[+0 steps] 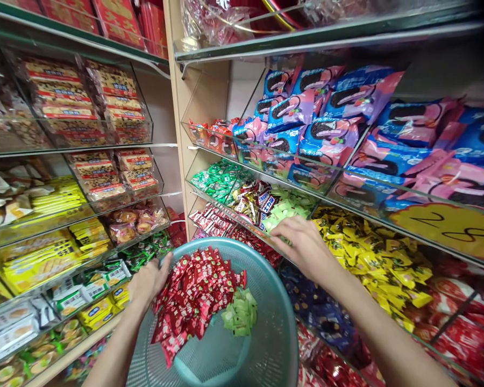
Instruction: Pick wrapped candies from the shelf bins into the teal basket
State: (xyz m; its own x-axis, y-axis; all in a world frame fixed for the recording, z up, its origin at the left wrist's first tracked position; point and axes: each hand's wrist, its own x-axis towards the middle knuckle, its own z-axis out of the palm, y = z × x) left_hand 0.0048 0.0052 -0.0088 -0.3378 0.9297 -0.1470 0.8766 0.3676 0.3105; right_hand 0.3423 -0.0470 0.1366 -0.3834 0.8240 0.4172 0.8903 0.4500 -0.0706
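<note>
A teal plastic basket (280, 322) stands low in front of me, its mesh sides showing. Inside lie a heap of small red-wrapped candies (197, 293) and a small pile of light green-wrapped candies (241, 312). My left hand (148, 284) grips the basket's left rim, thumb toward the inside and the other fingers mostly hidden. At the front edge of a clear shelf bin is my right hand (302, 244), fingers curled together beside the light green candies (288, 207) there. Whatever it may hold is hidden.
Clear bin fronts edge the shelves. Blue-and-pink cookie packs (326, 134) sit above my right hand, yellow-wrapped candies (375, 263) beside it. Green candies (218, 180) and Snickers bars (266, 201) lie behind. Nut bars (64, 102) fill the left shelves. A yellow price tag (452, 228) hangs right.
</note>
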